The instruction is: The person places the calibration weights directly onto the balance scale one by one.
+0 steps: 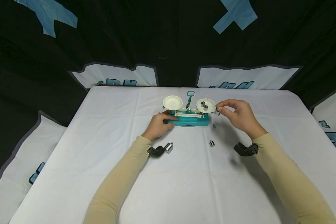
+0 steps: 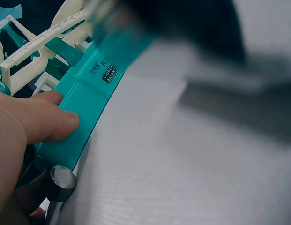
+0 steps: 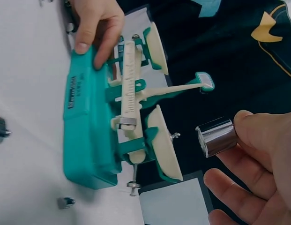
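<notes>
A teal student balance scale [image 1: 188,122] stands on the white table. My left hand [image 1: 158,125] grips the left end of its base, with the thumb laid on the front in the left wrist view. The left cream pan [image 1: 172,103] is bare. Two small metal weights [image 1: 205,107] stand in the right pan [image 1: 211,104]. Just right of that pan, my right hand [image 1: 239,115] pinches a shiny cylindrical weight [image 3: 216,138] between thumb and fingertips. The right wrist view shows it held in the air, apart from the right pan [image 3: 163,145].
A larger metal weight [image 1: 169,147] lies on the white tablecloth [image 1: 184,186] beside my left wrist's camera [image 1: 156,151]. Two smaller weights lie in front of the scale's right end, one nearer weight [image 1: 212,143] and one tiny weight [image 1: 214,126]. Dark curtains hang behind the table.
</notes>
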